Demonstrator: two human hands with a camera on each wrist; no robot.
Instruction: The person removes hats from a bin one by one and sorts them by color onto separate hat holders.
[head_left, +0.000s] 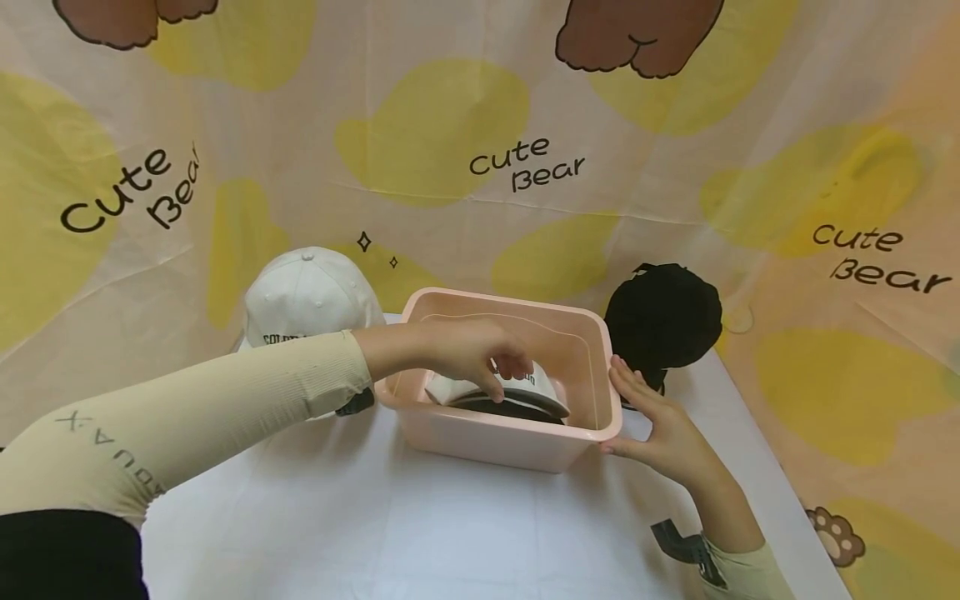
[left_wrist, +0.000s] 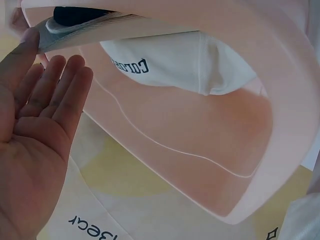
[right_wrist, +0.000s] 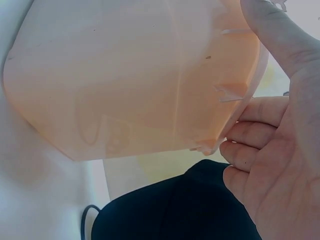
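Observation:
A white cap with dark lettering point(head_left: 534, 380) and a dark-edged brim lies in a pink plastic bin point(head_left: 480, 446). My left hand point(head_left: 468, 354) is over the bin, thumb at the cap's brim. The left wrist view shows this hand point(left_wrist: 37, 130) with its fingers extended and the thumb tip at the brim's edge point(left_wrist: 45, 40); firm contact is unclear. At the bin's right end, my right hand point(head_left: 671, 433) touches the rim with straight fingers, its thumb by the front corner. The right wrist view shows those fingertips point(right_wrist: 235, 150) along the rim, outside the bin.
Left of the bin, behind my left forearm, stands another white cap point(head_left: 311, 292). A black cap point(head_left: 663, 317) is just beyond the bin's right end. The white tabletop point(head_left: 337, 525) meets a patterned cloth backdrop point(head_left: 420, 125) printed with "Cute Bear".

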